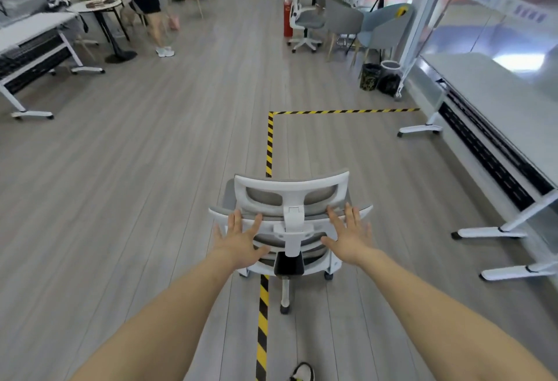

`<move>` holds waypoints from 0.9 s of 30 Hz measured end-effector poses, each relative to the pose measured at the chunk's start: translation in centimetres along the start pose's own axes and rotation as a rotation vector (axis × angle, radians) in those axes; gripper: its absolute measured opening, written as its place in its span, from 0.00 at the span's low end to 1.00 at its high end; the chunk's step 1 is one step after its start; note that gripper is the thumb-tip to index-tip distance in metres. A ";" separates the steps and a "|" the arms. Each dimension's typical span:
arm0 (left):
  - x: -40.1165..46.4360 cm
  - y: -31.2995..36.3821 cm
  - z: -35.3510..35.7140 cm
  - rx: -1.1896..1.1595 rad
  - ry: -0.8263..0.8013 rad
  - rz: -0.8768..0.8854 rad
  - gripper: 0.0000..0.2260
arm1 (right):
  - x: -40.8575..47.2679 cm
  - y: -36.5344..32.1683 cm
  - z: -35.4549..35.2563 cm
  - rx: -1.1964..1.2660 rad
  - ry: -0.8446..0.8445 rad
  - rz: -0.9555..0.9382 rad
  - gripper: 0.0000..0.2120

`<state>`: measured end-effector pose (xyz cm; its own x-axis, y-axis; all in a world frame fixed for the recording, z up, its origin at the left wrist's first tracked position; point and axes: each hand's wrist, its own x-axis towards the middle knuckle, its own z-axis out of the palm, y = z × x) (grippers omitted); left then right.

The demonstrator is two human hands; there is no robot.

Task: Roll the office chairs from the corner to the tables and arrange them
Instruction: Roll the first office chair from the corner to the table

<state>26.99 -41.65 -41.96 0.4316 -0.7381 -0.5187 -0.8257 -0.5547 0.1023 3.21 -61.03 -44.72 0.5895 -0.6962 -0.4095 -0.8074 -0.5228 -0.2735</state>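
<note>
Mid-roll at lower centre, the left hand (241,238) and right hand (347,237), fingers spread flat, push 1 office chair (290,199); next, steer right toward the table (495,102).

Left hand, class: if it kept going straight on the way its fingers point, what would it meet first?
The left hand would probably meet the white top rail of the office chair's backrest first; its fingertips look at or just short of it, though depth is hard to judge.
</note>
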 end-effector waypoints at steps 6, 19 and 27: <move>11.8 1.1 -7.0 -0.026 -0.014 0.016 0.40 | 12.4 1.1 -6.4 0.002 -0.004 0.001 0.39; 41.6 1.4 -24.9 0.012 0.007 0.094 0.40 | 41.7 1.5 -19.3 0.012 0.070 0.073 0.41; 59.6 3.0 -36.7 0.101 -0.051 0.146 0.41 | 57.6 2.3 -28.7 0.030 0.030 0.156 0.42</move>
<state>63.55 -101.36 -41.43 0.2873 -0.7860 -0.5474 -0.9118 -0.3995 0.0952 35.94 -116.46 -43.92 0.4567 -0.7824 -0.4234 -0.8895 -0.3924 -0.2343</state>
